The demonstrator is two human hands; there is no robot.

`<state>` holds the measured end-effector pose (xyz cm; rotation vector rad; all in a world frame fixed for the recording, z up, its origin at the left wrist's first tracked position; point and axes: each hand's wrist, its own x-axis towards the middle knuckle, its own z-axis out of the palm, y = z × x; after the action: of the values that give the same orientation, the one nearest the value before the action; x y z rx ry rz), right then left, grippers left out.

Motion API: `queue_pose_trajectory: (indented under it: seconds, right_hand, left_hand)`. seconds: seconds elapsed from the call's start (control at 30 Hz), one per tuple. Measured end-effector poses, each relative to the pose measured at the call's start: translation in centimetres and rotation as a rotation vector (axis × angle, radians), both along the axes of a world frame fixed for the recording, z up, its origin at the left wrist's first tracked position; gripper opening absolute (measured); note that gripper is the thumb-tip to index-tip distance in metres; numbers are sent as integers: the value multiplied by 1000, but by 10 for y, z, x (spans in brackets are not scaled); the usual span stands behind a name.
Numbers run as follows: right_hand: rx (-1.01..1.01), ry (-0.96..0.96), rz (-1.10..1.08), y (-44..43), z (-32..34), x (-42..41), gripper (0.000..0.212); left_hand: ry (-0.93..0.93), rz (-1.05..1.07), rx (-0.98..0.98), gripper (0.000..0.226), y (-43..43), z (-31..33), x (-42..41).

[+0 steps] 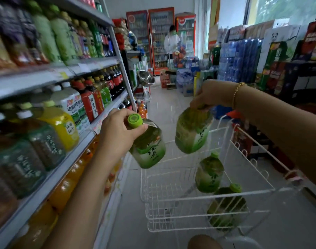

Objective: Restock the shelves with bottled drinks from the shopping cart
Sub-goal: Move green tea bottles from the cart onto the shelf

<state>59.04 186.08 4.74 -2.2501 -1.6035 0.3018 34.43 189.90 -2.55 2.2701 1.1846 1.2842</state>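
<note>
My left hand (117,130) grips the neck of a green tea bottle (149,148) with a light green cap, held tilted just right of the shelves (51,178). My right hand (211,95) holds a second green tea bottle (191,132) by its top, above the far end of the white wire shopping cart (207,195). Two more green tea bottles stay in the cart: one upright (209,174), one at the near corner (227,205). The shelves on the left are packed with bottled drinks.
A tiled aisle (164,105) runs ahead to red drink coolers (160,38), where a person in white (171,40) stands. Stacked drink cases and boxes (239,60) line the right side. A metal bowl (145,78) juts from the shelf end.
</note>
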Motion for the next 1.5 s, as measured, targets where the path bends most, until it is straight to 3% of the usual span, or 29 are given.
queue_pose_trajectory:
  seconds: [0.17, 0.4, 0.77, 0.97, 1.17, 1.3, 1.5]
  right_hand:
    - [265, 78, 222, 7, 41, -50, 18]
    - [323, 421, 606, 19, 71, -173, 12]
    - [326, 855, 860, 2, 24, -347, 14]
    - [270, 774, 931, -8, 46, -373, 16]
    - [172, 693, 958, 5, 19, -410, 20]
    - [82, 598, 981, 10, -13, -442, 24]
    - [161, 475, 1011, 20, -23, -478, 27]
  left_hand:
    - [23, 168, 190, 28, -44, 39, -75]
    - [99, 513, 354, 31, -108, 52, -177]
    - [188, 889, 283, 31, -168, -10, -275]
    - [38, 1125, 246, 29, -165, -28, -295]
    - [-8, 1242, 161, 38, -148, -23, -321]
    - [-116, 1273, 231, 39, -126, -25, -339]
    - [-339, 1347, 331, 39, -88, -37, -353]
